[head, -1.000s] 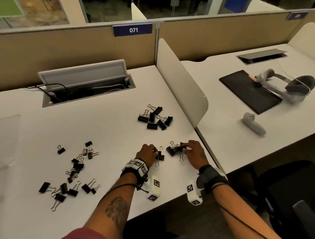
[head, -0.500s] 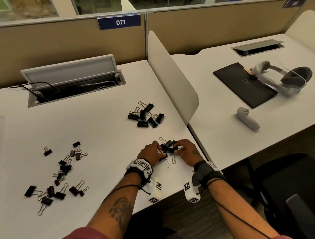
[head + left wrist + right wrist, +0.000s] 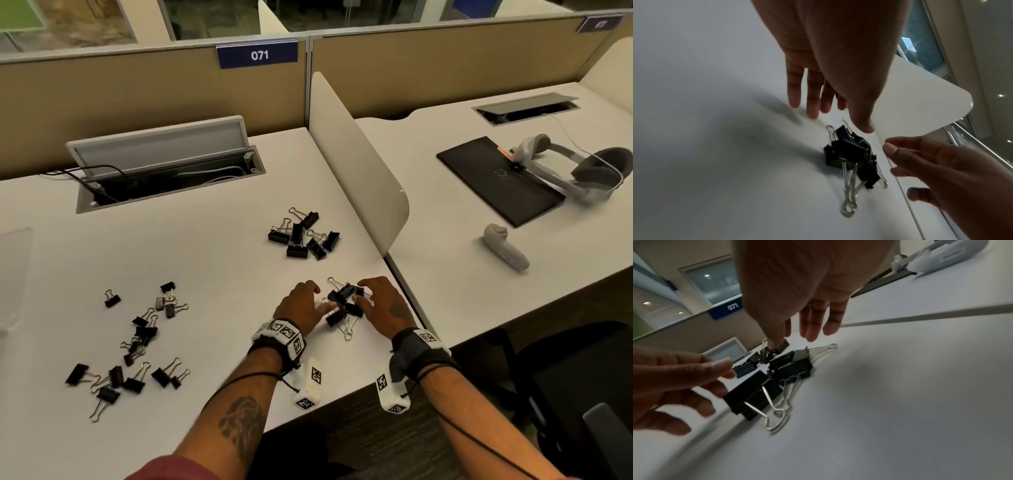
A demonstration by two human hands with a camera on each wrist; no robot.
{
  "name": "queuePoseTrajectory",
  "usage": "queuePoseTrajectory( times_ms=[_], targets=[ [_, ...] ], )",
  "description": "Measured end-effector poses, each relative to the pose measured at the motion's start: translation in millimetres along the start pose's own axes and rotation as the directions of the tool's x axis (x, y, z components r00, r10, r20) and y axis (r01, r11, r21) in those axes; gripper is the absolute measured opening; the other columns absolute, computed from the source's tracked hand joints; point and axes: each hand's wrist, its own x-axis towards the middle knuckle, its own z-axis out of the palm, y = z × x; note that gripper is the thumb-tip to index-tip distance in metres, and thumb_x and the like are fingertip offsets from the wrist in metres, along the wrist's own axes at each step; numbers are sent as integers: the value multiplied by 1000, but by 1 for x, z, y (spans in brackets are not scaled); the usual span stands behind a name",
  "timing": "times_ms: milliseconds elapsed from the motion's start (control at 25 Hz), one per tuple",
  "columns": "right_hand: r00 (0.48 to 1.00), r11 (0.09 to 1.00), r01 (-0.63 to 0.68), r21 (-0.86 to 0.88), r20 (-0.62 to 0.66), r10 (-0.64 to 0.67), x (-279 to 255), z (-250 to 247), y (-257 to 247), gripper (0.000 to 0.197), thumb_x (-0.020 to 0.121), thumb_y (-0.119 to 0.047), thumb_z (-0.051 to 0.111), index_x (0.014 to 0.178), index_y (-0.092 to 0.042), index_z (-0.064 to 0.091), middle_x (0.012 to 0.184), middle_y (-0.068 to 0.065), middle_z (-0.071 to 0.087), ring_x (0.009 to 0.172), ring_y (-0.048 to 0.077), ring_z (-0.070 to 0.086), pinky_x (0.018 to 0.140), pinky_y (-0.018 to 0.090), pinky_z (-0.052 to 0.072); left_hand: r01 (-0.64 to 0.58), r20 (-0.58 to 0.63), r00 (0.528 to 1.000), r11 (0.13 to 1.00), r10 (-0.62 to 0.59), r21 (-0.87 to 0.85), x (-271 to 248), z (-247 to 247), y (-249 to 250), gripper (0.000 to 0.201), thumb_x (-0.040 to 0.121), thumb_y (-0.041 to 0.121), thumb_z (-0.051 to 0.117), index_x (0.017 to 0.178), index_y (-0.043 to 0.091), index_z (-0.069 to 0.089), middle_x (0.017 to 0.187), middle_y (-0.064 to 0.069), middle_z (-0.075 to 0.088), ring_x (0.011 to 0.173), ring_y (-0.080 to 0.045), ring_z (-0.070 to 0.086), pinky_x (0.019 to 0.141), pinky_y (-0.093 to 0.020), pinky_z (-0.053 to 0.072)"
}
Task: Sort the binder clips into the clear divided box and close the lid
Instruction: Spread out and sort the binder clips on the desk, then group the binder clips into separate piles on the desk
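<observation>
A small heap of large black binder clips (image 3: pixel 343 305) with silver handles lies near the desk's front right corner. My left hand (image 3: pixel 306 303) is just left of the heap, with its fingers straight and spread above the desk. My right hand (image 3: pixel 371 298) is on the heap's right side, fingers loosely bent and holding nothing. The left wrist view shows the heap (image 3: pixel 851 151) below my left thumb. In the right wrist view my right thumb tip reaches down to the clips (image 3: pixel 789 368). A clear plastic piece (image 3: pixel 13 274) shows at the far left edge, mostly out of frame.
A second pile of large clips (image 3: pixel 303 236) lies farther back. Several smaller clips (image 3: pixel 144 337) are scattered at the left. An open cable hatch (image 3: pixel 168 178) sits at the back. A white divider panel (image 3: pixel 359 164) stands on the right, with a headset (image 3: pixel 582 171) on the neighbouring desk.
Both hands came together and pushed the separate clips into one heap between them. The fingers then loosened around it.
</observation>
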Motion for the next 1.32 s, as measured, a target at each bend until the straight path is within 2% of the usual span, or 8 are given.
queuePoseTrajectory(
  times_ms=[160, 320, 480, 600, 720, 1040, 1160, 1320],
  targets=[
    [998, 991, 40, -129, 57, -33, 8, 5, -23, 61, 88, -57, 51, 141, -30, 37, 155, 2, 23, 143, 23, 20, 114, 40, 27, -56, -69, 995, 962, 77, 267, -12, -19, -18, 79, 90, 63, 43, 152, 22, 15, 160, -7, 10, 145, -27, 16, 114, -43, 29],
    [987, 953, 118, -279, 141, -81, 9, 21, -50, 84, 82, -76, 30, 150, -36, 3, 159, 1, -18, 146, 21, -20, 118, 50, 2, -64, -91, 989, 898, 114, 435, -28, -31, -45, 83, 89, 70, 28, 149, 34, -17, 157, -4, -28, 146, -26, -22, 119, -52, 0],
    [949, 893, 288, -346, 229, -217, 17, 46, -95, 85, 80, -79, 17, 149, -37, -6, 156, 3, -29, 143, 23, -28, 116, 53, -5, 60, -236, 970, 869, 66, 491, -60, -57, -88, 81, 79, 74, 7, 146, 37, -22, 153, 0, -35, 142, -23, -29, 114, -53, -11],
    [911, 874, 368, -317, 308, -272, 19, 69, -123, 84, 79, -79, 17, 149, -38, -6, 155, 2, -31, 142, 22, -30, 116, 53, -6, 144, -280, 960, 869, -7, 473, -85, -69, -118, 81, 81, 74, 13, 148, 37, -15, 159, -4, -21, 146, -24, -19, 114, -56, -8],
    [872, 846, 447, -291, 354, -339, 17, 97, -155, 84, 80, -78, 20, 150, -38, -2, 156, 1, -28, 143, 21, -27, 117, 53, -2, 232, -299, 948, 878, -108, 419, -111, -84, -149, 80, 85, 72, 22, 150, 36, -10, 160, -7, -15, 149, -29, -9, 116, -58, -4],
    [778, 769, 581, -268, 461, -427, 0, 168, -231, 74, 90, -67, 32, 151, -34, 6, 159, 1, -17, 147, 22, -17, 118, 49, 4, 342, -292, 922, 884, -252, 317, -163, -122, -234, 77, 92, 65, 29, 149, 37, -13, 159, -3, -21, 148, -24, -18, 118, -53, -5],
    [748, 733, 628, -261, 463, -475, -10, 197, -243, 59, 96, -51, 35, 149, -28, 22, 160, 8, 4, 148, 28, 4, 117, 50, 19, 369, -294, 911, 890, -288, 269, -177, -134, -270, 74, 95, 61, 27, 150, 34, -12, 161, -3, -14, 149, -23, -12, 120, -49, 2],
    [680, 656, 720, -224, 415, -605, -30, 226, -256, 44, 93, -33, 47, 135, -21, 48, 142, 13, 45, 130, 35, 44, 101, 46, 44, 425, -299, 877, 898, -377, 114, -195, -138, -308, 75, 97, 51, 37, 153, 24, -6, 162, -4, -3, 149, -24, 3, 119, -43, 17]
  ],
)
